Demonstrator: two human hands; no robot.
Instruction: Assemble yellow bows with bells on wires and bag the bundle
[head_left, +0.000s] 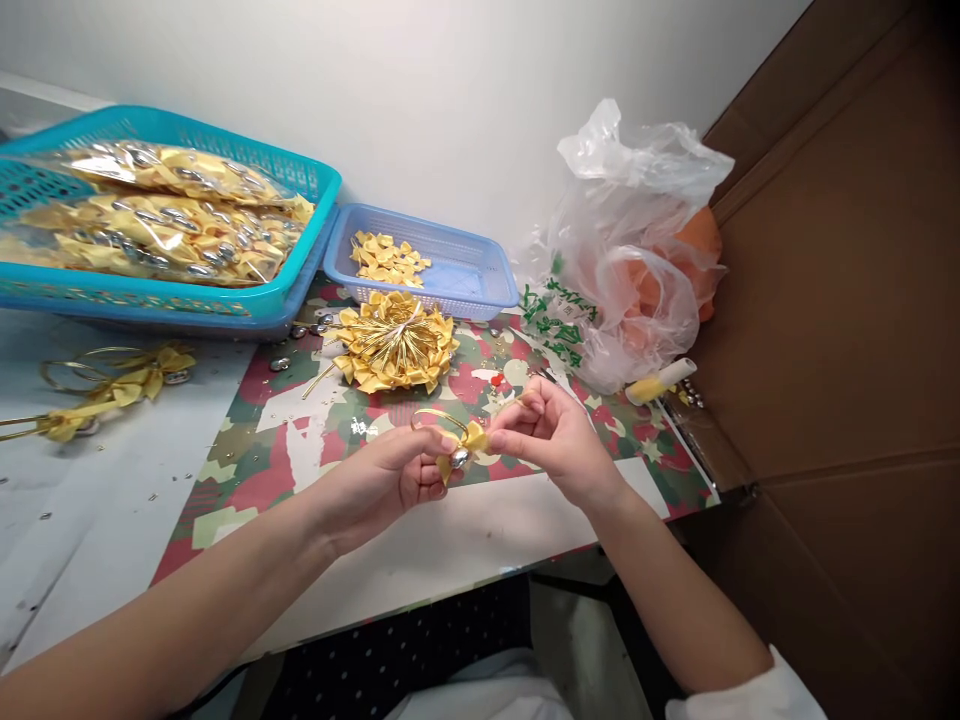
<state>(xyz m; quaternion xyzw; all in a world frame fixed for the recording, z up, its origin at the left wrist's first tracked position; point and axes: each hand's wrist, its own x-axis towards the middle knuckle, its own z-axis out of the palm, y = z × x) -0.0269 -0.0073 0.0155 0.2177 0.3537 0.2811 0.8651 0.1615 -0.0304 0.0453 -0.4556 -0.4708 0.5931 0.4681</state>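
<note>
Between my two hands is a small yellow ribbon bow with a silver bell and a loop of gold cord. My left hand pinches the bow beside the bell, thumb on top. From the other side, my right hand has its thumb and forefinger closed at the bow's right edge, with a thin gold strand near the fingertips. Just beyond my hands lies a round bundle of yellow bows with gold cords, tied at the middle.
A teal basket with bagged bows and bells stands back left; a blue basket holds loose bows. Finished-looking bows on cord lie left. At right are a plastic bag, a yellow-and-white tool handle and a cardboard wall.
</note>
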